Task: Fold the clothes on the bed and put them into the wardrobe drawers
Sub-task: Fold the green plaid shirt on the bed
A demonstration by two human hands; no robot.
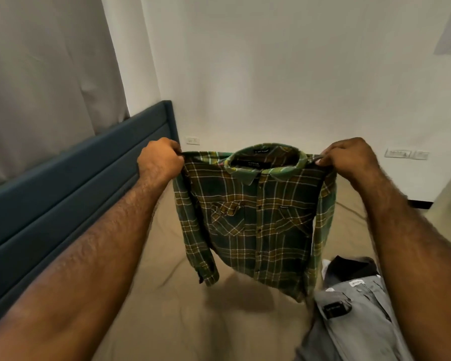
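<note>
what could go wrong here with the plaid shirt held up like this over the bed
1. The green plaid shirt hangs only from pinches at its shoulders by the left hand and right hand; if one slips, it could drop crumpled.
2. Its sleeves hang loose and could fold underneath when it is laid on the bed sheet.
3. The hem hangs near the grey garment, so it may land on it and rumple both.

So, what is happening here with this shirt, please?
A person is holding up a green plaid shirt above the bed. The left hand grips one shoulder and the right hand grips the other, so the shirt hangs open, buttoned front toward the camera, not yet folded. Its lower edge hangs close to the beige sheet. More clothes, a grey garment and something dark, lie on the bed at the lower right.
</note>
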